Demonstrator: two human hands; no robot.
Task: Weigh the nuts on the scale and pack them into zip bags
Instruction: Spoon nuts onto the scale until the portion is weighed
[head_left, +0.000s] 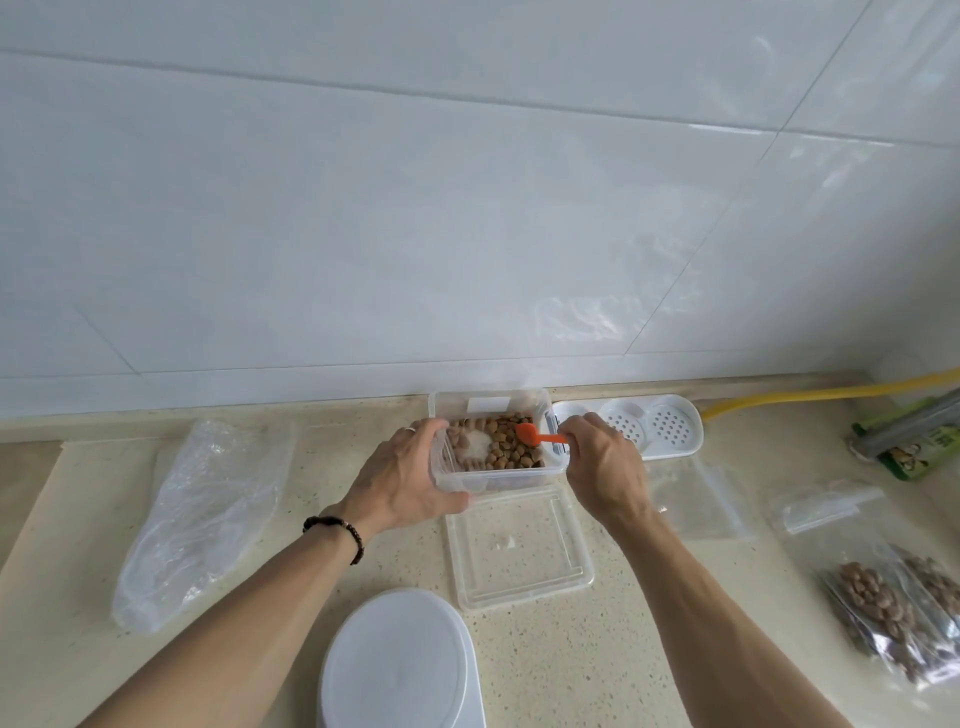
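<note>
The tabletop (571, 675) holds everything. At its near edge sits the white scale (400, 660), with nothing on it. By the left edge lies a big crumpled bag (202, 519). A clear lid (519, 545) lies flat in the middle. At the back edge stands the box (493, 441) of nuts (506, 447). The left hand (405, 478) grips the box's side. The right hand (602, 462) pinches the orange scoop (532, 434), which dips into the nuts. Near the right edge lie two filled zip bags (898, 613) and some empty zip bags (696, 499). So some nuts are packed, and I think more weighing is left.
</note>
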